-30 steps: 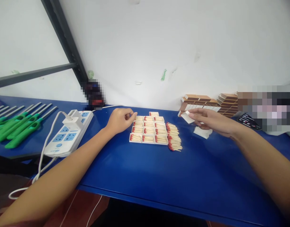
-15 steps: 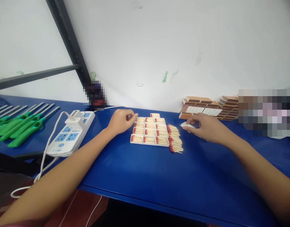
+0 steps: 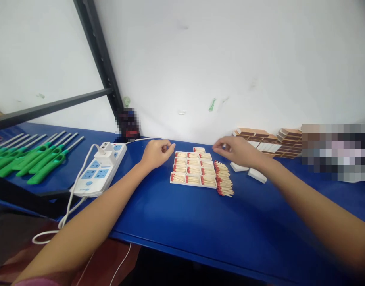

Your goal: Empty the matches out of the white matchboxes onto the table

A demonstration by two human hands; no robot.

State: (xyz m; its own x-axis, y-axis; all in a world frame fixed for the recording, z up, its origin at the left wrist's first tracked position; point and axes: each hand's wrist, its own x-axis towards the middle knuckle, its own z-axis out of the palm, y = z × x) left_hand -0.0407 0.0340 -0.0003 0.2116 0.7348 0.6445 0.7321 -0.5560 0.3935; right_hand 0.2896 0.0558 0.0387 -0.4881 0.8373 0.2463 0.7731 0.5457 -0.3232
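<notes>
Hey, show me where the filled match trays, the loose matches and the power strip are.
filled match trays [image 3: 193,169], head view, on the middle tray of the grid.
loose matches [image 3: 223,179], head view, on the middle of the pile.
power strip [image 3: 95,178], head view, on its white top face.

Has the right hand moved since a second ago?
Yes. The right hand has moved left, from the white boxes to above the far end of the loose matches.
</notes>
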